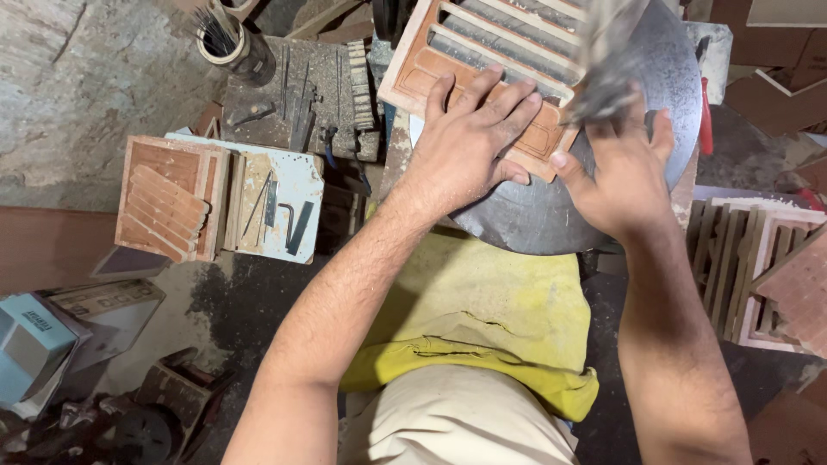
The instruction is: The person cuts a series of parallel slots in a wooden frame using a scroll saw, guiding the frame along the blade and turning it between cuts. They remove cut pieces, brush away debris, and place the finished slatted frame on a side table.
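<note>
A slatted reddish-brown wooden panel (pixel 482 43) lies tilted on a round grey metal disc (pixel 551 215). My left hand (pixel 469 138) presses flat on the panel's lower corner, fingers spread. My right hand (pixel 624 172) is at the panel's right corner and grips a blurred grey brush-like tool (pixel 607 60), which is over the slats.
A similar small slatted panel (pixel 168 198) and a pale board with metal tools (pixel 276 202) lie at left. A tin of thin rods (pixel 220 39) stands at the back. Stacked slatted panels (pixel 758 275) sit at right. A yellow cloth (pixel 482 319) covers my lap.
</note>
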Motion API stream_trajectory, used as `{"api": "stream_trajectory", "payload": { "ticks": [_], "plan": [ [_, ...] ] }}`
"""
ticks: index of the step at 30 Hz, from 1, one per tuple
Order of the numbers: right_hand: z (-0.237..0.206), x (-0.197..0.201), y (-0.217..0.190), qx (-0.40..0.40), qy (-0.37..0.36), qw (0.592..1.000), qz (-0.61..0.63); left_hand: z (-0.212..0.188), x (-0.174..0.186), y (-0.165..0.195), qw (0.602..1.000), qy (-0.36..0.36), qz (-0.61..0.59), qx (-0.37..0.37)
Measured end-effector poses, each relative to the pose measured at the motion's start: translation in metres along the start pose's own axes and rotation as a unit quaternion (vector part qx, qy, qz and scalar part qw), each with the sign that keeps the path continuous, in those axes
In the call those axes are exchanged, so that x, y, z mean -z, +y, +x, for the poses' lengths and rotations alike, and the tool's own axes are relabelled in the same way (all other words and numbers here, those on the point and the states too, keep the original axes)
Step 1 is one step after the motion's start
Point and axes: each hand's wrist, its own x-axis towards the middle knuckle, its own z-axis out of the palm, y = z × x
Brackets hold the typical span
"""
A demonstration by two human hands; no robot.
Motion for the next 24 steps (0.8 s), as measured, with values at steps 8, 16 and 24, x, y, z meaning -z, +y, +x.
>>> {"api": "stream_trajectory", "payload": {
  "ticks": [8,16,24],
  "plan": [
    [-0.004,0.002,0.003,0.013,-0.001,1.000,0.017,-0.003,0.006,0.005,1.000,-0.005,-0.005,0.014],
    [-0.003,0.015,-0.003,-0.006,-0.012,0.999,0.038,-0.007,0.016,0.017,1.000,0.007,0.019,0.015],
    [-0.005,0.012,-0.003,-0.015,0.010,0.999,0.038,-0.005,0.027,0.020,0.999,-0.021,0.047,0.007]
  ]
}}
